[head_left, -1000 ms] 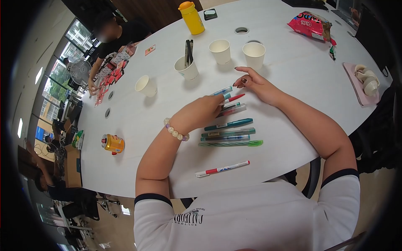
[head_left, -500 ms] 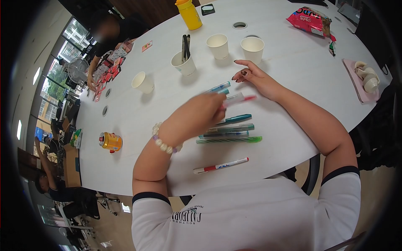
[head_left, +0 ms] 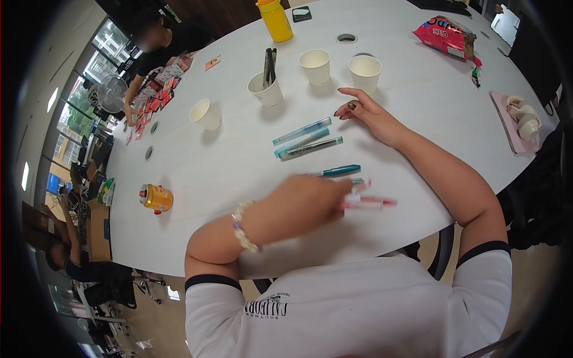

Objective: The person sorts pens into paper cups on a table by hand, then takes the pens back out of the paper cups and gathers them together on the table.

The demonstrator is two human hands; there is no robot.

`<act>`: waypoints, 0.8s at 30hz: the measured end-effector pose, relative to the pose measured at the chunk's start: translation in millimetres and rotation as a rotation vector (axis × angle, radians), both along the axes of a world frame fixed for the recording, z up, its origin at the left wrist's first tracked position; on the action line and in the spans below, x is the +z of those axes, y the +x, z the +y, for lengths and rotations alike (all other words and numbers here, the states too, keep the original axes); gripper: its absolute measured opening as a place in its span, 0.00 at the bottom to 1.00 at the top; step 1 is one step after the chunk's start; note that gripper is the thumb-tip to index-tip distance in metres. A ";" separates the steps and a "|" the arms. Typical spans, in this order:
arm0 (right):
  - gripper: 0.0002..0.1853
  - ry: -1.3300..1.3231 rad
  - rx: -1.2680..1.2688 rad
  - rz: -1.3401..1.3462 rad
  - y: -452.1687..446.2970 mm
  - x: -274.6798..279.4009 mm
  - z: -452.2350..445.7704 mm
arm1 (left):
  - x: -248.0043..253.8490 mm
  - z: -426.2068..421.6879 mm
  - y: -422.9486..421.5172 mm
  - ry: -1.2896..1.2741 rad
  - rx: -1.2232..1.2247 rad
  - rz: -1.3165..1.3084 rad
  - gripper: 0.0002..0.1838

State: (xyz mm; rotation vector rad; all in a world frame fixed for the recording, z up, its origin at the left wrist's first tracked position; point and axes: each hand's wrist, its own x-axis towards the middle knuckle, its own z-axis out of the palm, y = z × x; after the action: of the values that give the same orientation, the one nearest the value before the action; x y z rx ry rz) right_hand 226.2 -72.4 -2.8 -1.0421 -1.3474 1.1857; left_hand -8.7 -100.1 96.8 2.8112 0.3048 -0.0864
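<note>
My left hand [head_left: 316,203], blurred by motion, is closed on red pens [head_left: 373,201] whose ends stick out to the right. Beneath it, the lower pens are mostly hidden. A dark teal pen [head_left: 340,171] lies just above that hand. Farther up, light blue pens [head_left: 302,131] and a dark green pen [head_left: 311,148] lie side by side. My right hand [head_left: 367,113] rests on the table to the right of them, fingers apart and holding nothing. Black pens [head_left: 270,67] stand in a white paper cup [head_left: 265,91].
More paper cups [head_left: 206,115] [head_left: 315,67] [head_left: 364,74] stand on the white table [head_left: 197,173], with a yellow bottle [head_left: 276,21] behind. An orange can [head_left: 156,198] is at left, a red snack bag [head_left: 444,39] back right. A person [head_left: 173,39] handles red packets [head_left: 156,101].
My left hand has moved down toward me, carrying the red pens away from the blue and green ones. My right hand has stayed nearly in place.
</note>
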 end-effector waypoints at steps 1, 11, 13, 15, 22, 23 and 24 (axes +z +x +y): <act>0.21 0.011 0.007 0.017 0.4 -0.7 -0.6 | 7.5 9.8 -1.5 -0.033 0.150 -0.184 0.10; 0.21 0.032 -0.008 -0.068 1.0 0.4 -0.9 | 16.1 229.5 -106.3 -0.071 0.640 -1.667 0.11; 0.21 0.034 -0.019 -0.081 0.8 0.4 -0.9 | -2.9 241.8 -111.9 -0.118 0.753 -1.581 0.11; 0.21 0.035 -0.020 -0.064 1.4 -1.6 -0.1 | -18.4 252.8 -113.2 -0.174 0.853 -1.497 0.11; 0.21 0.024 -0.025 -0.056 -1.1 4.6 -3.5 | -67.3 264.2 -111.8 0.068 1.206 -0.950 0.26; 0.21 0.032 -0.021 -0.068 -0.6 4.6 -3.0 | -65.2 254.0 -110.3 0.161 1.213 -0.838 0.32; 0.21 0.039 -0.016 -0.078 -0.6 4.3 -2.6 | -64.8 248.4 -110.4 0.251 1.217 -0.723 0.38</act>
State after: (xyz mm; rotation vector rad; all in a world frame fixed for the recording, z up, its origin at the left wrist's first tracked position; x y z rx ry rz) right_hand 225.7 -75.0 1.4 -1.0788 -1.4146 1.1126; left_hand -119.2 148.3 32.0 2.1455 1.7575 1.2179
